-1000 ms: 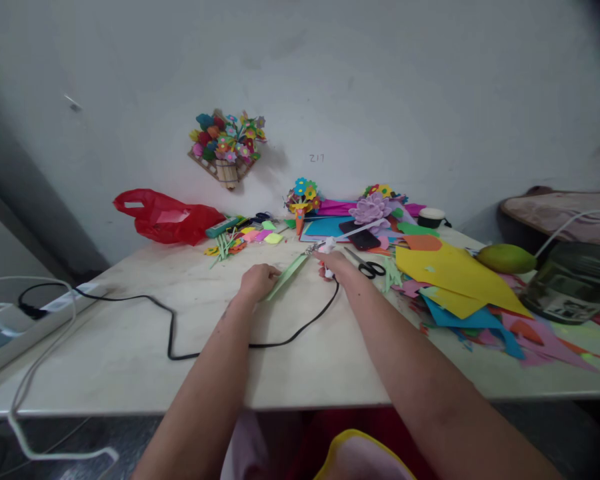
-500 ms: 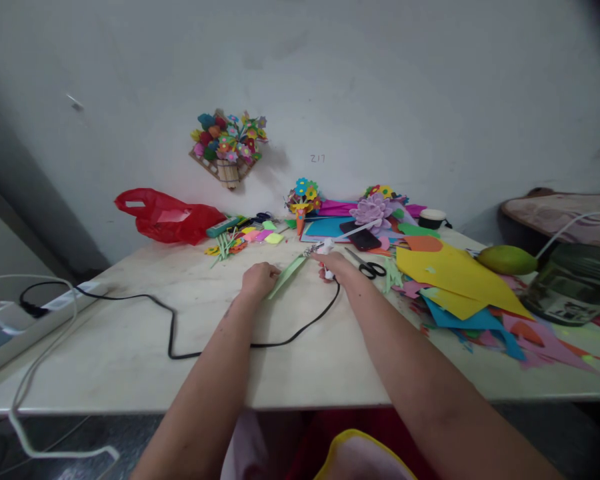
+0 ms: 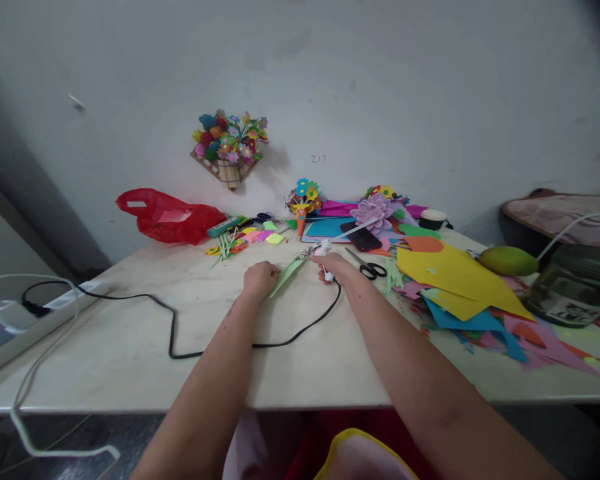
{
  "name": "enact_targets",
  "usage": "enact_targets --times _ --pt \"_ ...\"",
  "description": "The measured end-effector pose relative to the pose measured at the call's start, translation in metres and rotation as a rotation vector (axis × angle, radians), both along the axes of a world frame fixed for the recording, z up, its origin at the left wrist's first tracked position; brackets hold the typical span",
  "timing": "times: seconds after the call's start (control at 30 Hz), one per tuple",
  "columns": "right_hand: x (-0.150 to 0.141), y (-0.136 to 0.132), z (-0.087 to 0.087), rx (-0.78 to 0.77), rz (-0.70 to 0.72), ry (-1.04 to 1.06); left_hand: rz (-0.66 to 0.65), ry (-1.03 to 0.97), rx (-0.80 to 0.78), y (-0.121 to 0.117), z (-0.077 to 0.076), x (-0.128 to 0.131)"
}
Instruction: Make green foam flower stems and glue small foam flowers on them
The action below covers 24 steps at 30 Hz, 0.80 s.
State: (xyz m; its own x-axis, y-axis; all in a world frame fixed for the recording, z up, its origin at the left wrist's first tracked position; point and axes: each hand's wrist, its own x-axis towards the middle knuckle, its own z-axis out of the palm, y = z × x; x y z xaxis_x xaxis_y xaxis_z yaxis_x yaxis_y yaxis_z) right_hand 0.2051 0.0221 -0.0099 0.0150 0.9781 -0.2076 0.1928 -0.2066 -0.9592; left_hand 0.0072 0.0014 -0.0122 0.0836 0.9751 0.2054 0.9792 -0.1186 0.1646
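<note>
My left hand [image 3: 261, 280] has its fingers closed on the near end of a light green strip [image 3: 286, 275], which looks like paper or foam sheet and slants up to the right. A white glue gun [image 3: 325, 250] is gripped in my right hand [image 3: 334, 267], its metal tip at the strip's far end. Behind the gun a pale glue stick [image 3: 356, 228] sticks out to the upper right. From its handle a black cord [image 3: 300, 335] loops left over the table. Whether glue is on the strip is too small to see.
Black-handled scissors [image 3: 373, 269] lie just right of my right hand. Coloured sheets [image 3: 453, 280], a green mango [image 3: 509, 261] and a glass jar [image 3: 573, 287] fill the right side. Farther back are a phone [image 3: 361, 237], a purple flower [image 3: 373, 211] and a red bag [image 3: 173, 220]. A power strip [image 3: 40, 320] stands left.
The glue gun's tip has shifted slightly left and down along the green strip, with my right hand. My left hand keeps hold of the strip almost in place.
</note>
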Motion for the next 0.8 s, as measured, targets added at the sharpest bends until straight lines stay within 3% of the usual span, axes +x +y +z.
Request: enact_targets --times 0.6,0.8 --pt "-0.0011 -0.0008 0.0039 -0.058 0.061 -0.024 -0.017 0.026 0.042 0.0020 -0.0003 0.0033" --pt "-0.0006 -0.0017 0.0037 -0.047 0.055 0.009 0.000 0.020 0.005 -0.0042 0.0061 0.0035"
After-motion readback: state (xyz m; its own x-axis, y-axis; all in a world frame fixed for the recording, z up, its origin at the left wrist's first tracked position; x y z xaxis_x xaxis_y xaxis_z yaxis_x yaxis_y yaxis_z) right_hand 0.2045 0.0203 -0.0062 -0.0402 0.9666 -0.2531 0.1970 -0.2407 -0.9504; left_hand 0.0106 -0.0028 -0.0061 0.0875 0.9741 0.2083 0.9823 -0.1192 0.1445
